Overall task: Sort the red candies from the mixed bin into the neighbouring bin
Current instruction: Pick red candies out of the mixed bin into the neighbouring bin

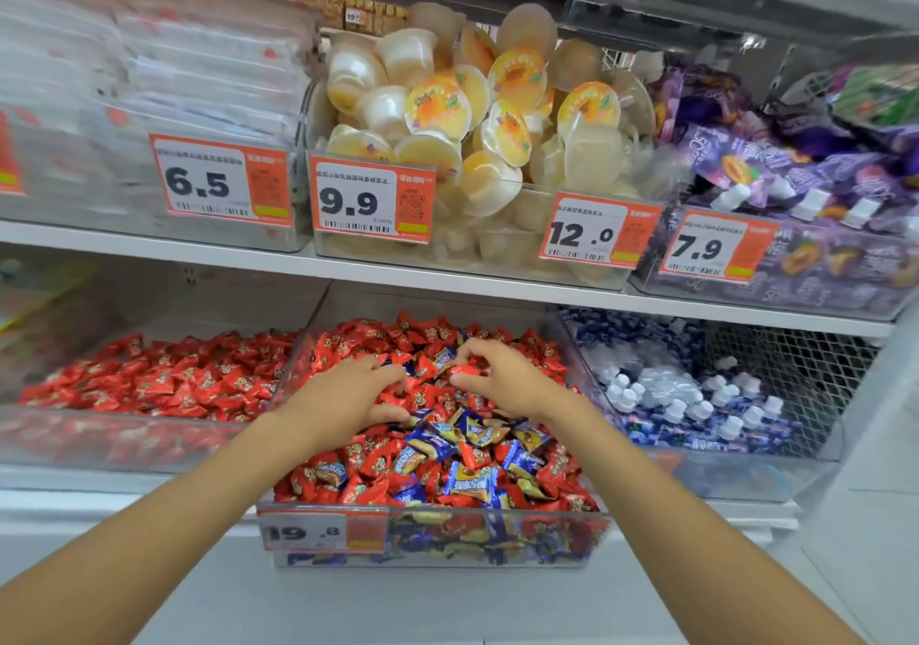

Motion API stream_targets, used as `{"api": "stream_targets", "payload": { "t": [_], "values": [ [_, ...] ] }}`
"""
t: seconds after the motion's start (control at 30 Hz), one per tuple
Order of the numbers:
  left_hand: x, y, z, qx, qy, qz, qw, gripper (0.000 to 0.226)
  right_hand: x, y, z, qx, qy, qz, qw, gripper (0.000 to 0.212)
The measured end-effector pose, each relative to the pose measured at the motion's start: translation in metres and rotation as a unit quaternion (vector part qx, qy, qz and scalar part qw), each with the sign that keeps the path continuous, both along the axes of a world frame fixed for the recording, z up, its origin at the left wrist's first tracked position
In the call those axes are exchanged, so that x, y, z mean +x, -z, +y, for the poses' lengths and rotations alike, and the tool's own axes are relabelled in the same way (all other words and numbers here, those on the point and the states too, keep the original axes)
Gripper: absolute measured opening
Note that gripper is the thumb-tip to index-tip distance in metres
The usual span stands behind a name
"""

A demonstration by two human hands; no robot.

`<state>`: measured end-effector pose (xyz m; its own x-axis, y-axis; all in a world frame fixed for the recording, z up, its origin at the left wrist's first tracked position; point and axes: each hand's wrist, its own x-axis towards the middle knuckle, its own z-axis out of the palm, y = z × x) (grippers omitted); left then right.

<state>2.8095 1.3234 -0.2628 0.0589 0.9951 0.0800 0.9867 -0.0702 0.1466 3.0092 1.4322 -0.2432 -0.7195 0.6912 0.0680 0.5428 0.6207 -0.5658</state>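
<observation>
1. Fingers [383, 375] of the left hand [343, 398], centre frame, curl round red candies [398, 395] in the mixed bin [432, 512]; just right, the right hand [509, 381] pinches one red candy [465, 371].
2. Three clear bins sit on the lower shelf [74, 500]: red-only bin [99, 438] left, mixed centre, blue pouches [696, 395] right.
3. Across the frame's top, the upper shelf [199, 251] carries four price tags [219, 179], jelly cups [447, 112] and purple pouches [795, 167].
</observation>
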Motion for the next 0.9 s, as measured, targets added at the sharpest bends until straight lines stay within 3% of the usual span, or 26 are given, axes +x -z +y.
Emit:
{"api": "stream_targets", "payload": {
  "t": [0.33,0.43,0.5,0.67,0.77,0.9],
  "values": [
    [-0.001,-0.013,0.001,0.091,-0.001,-0.131,0.987,0.024,0.041,-0.011,-0.012,-0.045,0.029,0.152,0.987,0.012],
    [0.001,-0.014,0.005,0.075,-0.001,-0.15,0.986,0.019,0.044,-0.01,-0.012,-0.033,0.033,0.132,0.99,0.03],
    [0.005,-0.013,0.01,0.075,0.006,-0.15,0.986,0.016,0.044,-0.012,-0.01,-0.026,0.048,0.139,0.989,0.028],
    [0.016,-0.011,0.018,-0.029,0.005,-0.077,0.997,0.046,0.045,-0.015,-0.011,-0.039,0.078,0.166,0.982,0.009],
    [0.014,-0.009,0.022,-0.043,-0.019,-0.072,0.996,0.035,0.046,-0.015,-0.011,-0.043,0.072,0.156,0.984,0.015],
    [0.009,-0.009,0.021,0.009,-0.041,-0.085,0.996,0.02,0.041,-0.009,-0.008,-0.029,0.057,0.117,0.991,0.02]
  ]
}}
